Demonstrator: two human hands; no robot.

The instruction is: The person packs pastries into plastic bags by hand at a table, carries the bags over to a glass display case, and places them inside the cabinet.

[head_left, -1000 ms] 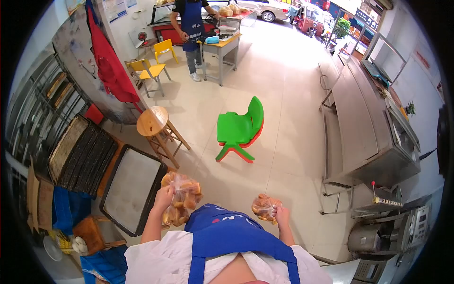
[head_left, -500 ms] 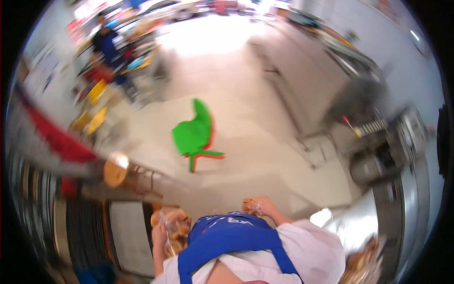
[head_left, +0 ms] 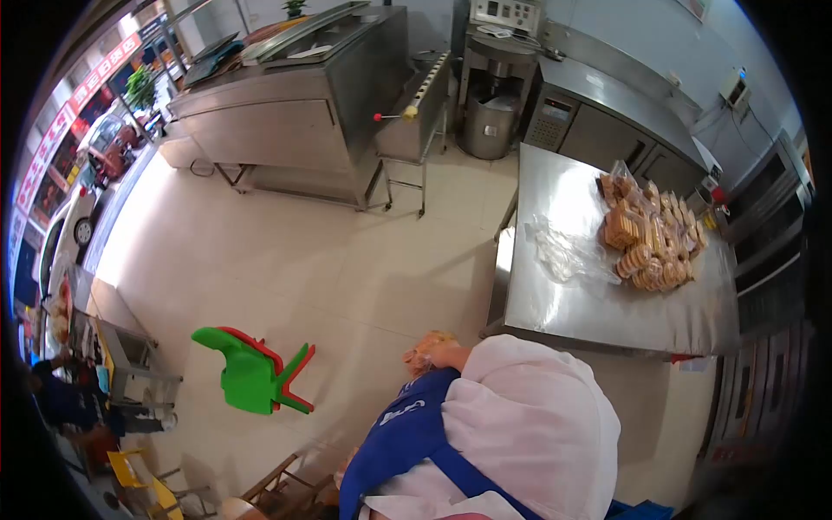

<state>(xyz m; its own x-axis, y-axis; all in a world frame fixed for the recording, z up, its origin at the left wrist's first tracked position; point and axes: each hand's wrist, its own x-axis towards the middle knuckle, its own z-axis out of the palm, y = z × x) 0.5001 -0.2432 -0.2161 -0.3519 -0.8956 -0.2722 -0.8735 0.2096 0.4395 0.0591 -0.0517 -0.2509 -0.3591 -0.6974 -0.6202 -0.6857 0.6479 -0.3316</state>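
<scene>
Right now I am watching the right hand [head_left: 448, 355] closing around a clear bag of bread [head_left: 425, 350], which is hanging over the floor, just beside the blue apron [head_left: 414, 438]. I cannot tell how the left hand is standing; the apron is mostly hiding that side, and only a small tan patch is showing at its edge. To the right of the right hand, the steel desk [head_left: 555, 303] is carrying crumpled clear plastic [head_left: 563, 249] and, farther along, a pile of bagged bread [head_left: 654, 238]. To the hand's left, well apart, a green chair [head_left: 247, 377] is sitting stacked with a red one. Farther beyond the hand, a wheeled rack [head_left: 416, 126], a long steel cabinet [head_left: 260, 130] and a mixer [head_left: 490, 121] are standing. Far to its left, another person [head_left: 65, 394] is standing near a small table [head_left: 126, 351].
</scene>
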